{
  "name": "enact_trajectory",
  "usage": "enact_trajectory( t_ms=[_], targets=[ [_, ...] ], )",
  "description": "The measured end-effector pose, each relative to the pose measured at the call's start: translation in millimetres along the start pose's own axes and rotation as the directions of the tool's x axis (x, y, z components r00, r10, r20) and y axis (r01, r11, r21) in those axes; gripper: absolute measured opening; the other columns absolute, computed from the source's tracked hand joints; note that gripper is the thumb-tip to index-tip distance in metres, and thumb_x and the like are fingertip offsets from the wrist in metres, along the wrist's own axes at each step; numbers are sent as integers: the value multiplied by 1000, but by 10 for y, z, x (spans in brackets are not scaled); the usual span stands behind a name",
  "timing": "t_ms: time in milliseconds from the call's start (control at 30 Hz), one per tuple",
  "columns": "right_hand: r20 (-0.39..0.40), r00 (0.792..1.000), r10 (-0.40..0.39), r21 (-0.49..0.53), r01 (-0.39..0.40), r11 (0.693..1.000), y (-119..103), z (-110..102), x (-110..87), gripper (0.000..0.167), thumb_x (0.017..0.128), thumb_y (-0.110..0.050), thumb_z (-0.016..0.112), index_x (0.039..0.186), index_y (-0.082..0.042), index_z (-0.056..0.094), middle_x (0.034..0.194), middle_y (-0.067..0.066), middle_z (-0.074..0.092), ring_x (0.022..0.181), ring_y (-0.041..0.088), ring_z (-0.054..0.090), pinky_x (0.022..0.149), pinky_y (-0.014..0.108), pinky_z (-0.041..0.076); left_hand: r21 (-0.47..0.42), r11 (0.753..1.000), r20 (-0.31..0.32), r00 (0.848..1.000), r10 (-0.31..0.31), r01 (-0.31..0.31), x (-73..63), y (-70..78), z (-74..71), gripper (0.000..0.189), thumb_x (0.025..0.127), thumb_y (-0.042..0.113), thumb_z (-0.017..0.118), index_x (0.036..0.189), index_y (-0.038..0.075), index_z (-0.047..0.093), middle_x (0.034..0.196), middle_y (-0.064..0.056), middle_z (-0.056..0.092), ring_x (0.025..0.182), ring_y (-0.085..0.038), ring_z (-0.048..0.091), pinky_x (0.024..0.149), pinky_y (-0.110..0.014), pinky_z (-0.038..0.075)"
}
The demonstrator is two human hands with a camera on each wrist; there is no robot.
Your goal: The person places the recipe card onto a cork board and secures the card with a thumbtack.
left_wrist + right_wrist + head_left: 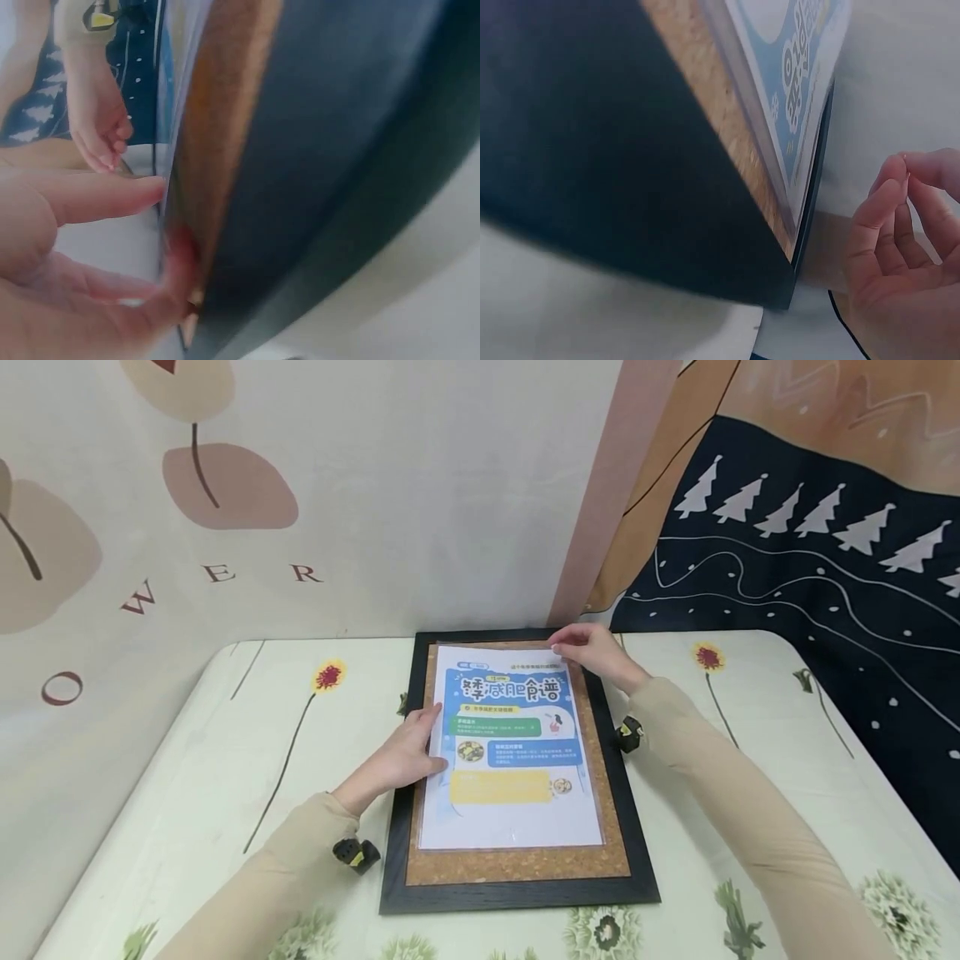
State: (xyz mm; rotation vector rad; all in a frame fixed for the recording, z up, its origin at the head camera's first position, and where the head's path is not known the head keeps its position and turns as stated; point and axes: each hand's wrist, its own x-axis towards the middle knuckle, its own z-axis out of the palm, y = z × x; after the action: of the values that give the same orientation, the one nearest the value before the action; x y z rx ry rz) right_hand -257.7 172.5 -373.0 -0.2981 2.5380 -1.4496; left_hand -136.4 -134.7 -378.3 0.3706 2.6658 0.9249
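Observation:
A printed sheet (513,818) in a clear sleeve, with blue, green and yellow blocks and Chinese writing, lies on a black-framed cork board (517,867). My left hand (401,752) rests at the sheet's left edge, thumb and fingers spread. In the left wrist view, the left hand's fingertips (154,195) touch the sleeve edge beside the cork. My right hand (592,652) hovers by the top right corner. Seen from the right wrist, that hand (907,247) pinches a tiny pin-like thing between thumb and fingertips; most of it is hidden.
The board lies on a table with a flowered cloth (187,760), its top edge near the wall. A pale printed curtain (420,493) hangs behind, and a dark cloth with white trees (795,552) hangs at the right.

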Motion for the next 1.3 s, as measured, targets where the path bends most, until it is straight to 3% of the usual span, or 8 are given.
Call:
enact_trajectory(
  t_ms=[133, 267, 400, 533, 700, 1300],
  targets=[
    [3, 1000, 6, -10, -6, 1000, 5, 29, 30, 30, 96, -20, 62, 120, -3, 65, 114, 13, 62, 98, 31, 57, 89, 38, 48, 155, 988, -21, 1000, 21, -18, -21, 21, -55, 61, 82, 7, 75, 132, -15, 47, 138, -33, 40, 119, -42, 49, 93, -48, 46],
    [11, 1000, 8, 7, -8, 1000, -30, 51, 54, 30, 96, -20, 62, 120, -2, 65, 114, 13, 62, 97, 32, 57, 89, 42, 48, 212, 975, -19, 997, 79, -73, -8, -46, -92, 46, 82, 10, 77, 122, -7, 62, 132, -27, 49, 115, -38, 51, 91, -47, 46],
    [11, 1000, 1, 35, -2, 999, -60, 73, 84, 30, 97, -19, 61, 121, -1, 64, 113, 15, 62, 97, 32, 57, 89, 42, 47, 254, 957, -9, 989, 147, -140, 50, -203, -154, 58, 82, 16, 78, 134, 1, 56, 145, -27, 36, 127, -47, 35, 96, -62, 36],
    [3, 1000, 5, 73, -5, 997, -66, 92, 122, 28, 97, -17, 61, 120, -1, 64, 114, 17, 62, 96, 31, 57, 87, 44, 46, 274, 945, 72, 983, 167, -181, 101, -353, -219, 72, 85, 25, 76, 146, 6, 42, 156, -26, 16, 135, -55, 18, 96, -71, 27],
    [0, 1000, 3, 79, -3, 997, -63, 112, 166, 27, 98, -16, 60, 120, -1, 64, 114, 16, 62, 96, 29, 57, 86, 40, 46, 261, 943, 140, 975, 172, -204, 117, -418, -231, 75, 89, 33, 71, 149, 5, 36, 157, -25, 12, 134, -59, 17, 101, -69, 24],
    [10, 1000, -3, 117, 2, 993, -75, 366, 288, 27, 94, -18, 65, 117, -3, 66, 108, 10, 65, 91, 26, 59, 80, 32, 46, 251, 945, 134, 974, 180, -209, 124, -437, -190, 77, 87, 36, 71, 150, 8, 36, 158, -24, 10, 136, -54, 18, 98, -74, 22]
  ],
)
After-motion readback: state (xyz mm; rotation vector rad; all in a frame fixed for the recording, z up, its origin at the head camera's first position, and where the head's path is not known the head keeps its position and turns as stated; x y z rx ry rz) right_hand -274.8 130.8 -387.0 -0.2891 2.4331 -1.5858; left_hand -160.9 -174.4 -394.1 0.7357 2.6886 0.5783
